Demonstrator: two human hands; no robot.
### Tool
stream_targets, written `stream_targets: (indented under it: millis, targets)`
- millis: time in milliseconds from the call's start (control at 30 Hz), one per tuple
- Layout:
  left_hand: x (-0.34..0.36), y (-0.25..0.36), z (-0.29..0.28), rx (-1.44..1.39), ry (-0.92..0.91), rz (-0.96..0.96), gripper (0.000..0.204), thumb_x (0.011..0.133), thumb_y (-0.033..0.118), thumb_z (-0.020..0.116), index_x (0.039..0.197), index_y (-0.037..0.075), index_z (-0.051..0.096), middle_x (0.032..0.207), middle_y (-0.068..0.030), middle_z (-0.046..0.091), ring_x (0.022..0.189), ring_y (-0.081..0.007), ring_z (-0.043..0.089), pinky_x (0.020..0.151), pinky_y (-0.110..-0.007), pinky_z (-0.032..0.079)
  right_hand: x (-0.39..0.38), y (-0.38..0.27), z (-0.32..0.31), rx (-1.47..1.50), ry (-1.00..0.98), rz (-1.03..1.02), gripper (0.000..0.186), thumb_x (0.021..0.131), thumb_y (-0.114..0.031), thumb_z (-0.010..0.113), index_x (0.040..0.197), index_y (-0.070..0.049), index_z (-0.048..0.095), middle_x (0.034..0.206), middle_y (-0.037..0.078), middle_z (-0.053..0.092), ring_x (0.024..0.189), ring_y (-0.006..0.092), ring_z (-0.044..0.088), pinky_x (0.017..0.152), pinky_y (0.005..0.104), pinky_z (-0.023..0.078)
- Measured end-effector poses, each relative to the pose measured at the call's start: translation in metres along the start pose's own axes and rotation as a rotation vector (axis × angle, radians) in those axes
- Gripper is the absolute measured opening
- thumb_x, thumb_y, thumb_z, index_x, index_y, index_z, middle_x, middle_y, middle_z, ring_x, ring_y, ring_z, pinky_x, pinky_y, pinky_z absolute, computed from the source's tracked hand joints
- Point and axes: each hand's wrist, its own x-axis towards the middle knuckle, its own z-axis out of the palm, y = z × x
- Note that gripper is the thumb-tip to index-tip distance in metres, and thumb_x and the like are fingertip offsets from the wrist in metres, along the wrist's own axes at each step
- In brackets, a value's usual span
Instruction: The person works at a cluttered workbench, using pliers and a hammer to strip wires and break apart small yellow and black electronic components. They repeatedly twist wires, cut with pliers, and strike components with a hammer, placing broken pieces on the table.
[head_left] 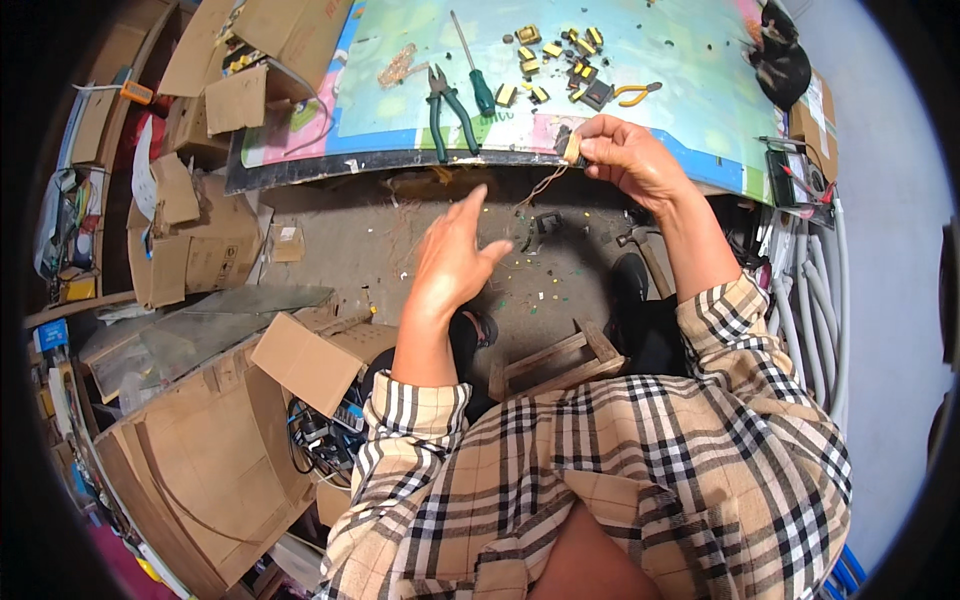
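My right hand point(635, 158) pinches a small transformer point(571, 147) with a black core and yellow tape at the table's front edge. Two thin brownish wires point(541, 188) hang from it toward my left. My left hand point(455, 250) hovers lower and to the left, over the floor, fingers stretched out with nothing in them. On the table, green-handled pliers point(449, 115) and a green-handled screwdriver point(473, 68) lie side by side. Yellow-handled cutters point(638, 94) rest beside a cluster of small yellow-and-black transformers point(583, 72).
A tangle of copper wire point(399, 66) lies farther left on the table point(400, 25). A dark furry animal point(782, 65) is at the right corner. Cardboard boxes point(205, 245) crowd the left side. A wooden stool point(560, 362) and a hammer point(652, 262) are below, among floor scraps.
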Motion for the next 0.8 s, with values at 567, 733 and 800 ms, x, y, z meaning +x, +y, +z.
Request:
stream_targets:
  millis: [567, 733, 800]
  targets:
    - [0.022, 0.011, 0.006, -1.01, -0.036, -0.071, 0.014, 0.091, 0.015, 0.064, 0.088, 0.002, 0.068, 0.062, 0.005, 0.053, 0.052, -0.0028, 0.041, 0.048, -0.019, 0.029, -0.012, 0.005, 0.032, -0.373, -0.433, 0.112, 0.023, 0.082, -0.009, 0.071, 0.101, 0.0, 0.062, 0.084, 0.003, 0.067, 0.072, 0.008, 0.059, 0.068, 0.0236, 0.048]
    - [0.013, 0.014, 0.004, -0.808, -0.161, 0.027, 0.013, 0.091, 0.012, 0.063, 0.086, 0.001, 0.068, 0.065, 0.0038, 0.056, 0.057, -0.0037, 0.047, 0.051, -0.021, 0.036, 0.0, 0.017, 0.018, -0.69, -0.007, -0.075, 0.017, 0.084, -0.008, 0.069, 0.095, 0.003, 0.063, 0.081, 0.005, 0.067, 0.07, 0.0082, 0.057, 0.065, 0.0247, 0.049]
    - [0.006, 0.012, 0.01, -0.69, -0.245, 0.013, 0.013, 0.091, 0.01, 0.062, 0.082, 0.001, 0.066, 0.065, 0.0033, 0.056, 0.058, -0.0045, 0.048, 0.052, -0.021, 0.038, 0.001, 0.015, 0.017, -0.338, 0.138, -0.079, 0.016, 0.085, -0.009, 0.068, 0.097, 0.001, 0.063, 0.084, 0.004, 0.066, 0.072, 0.0089, 0.058, 0.066, 0.0235, 0.049]
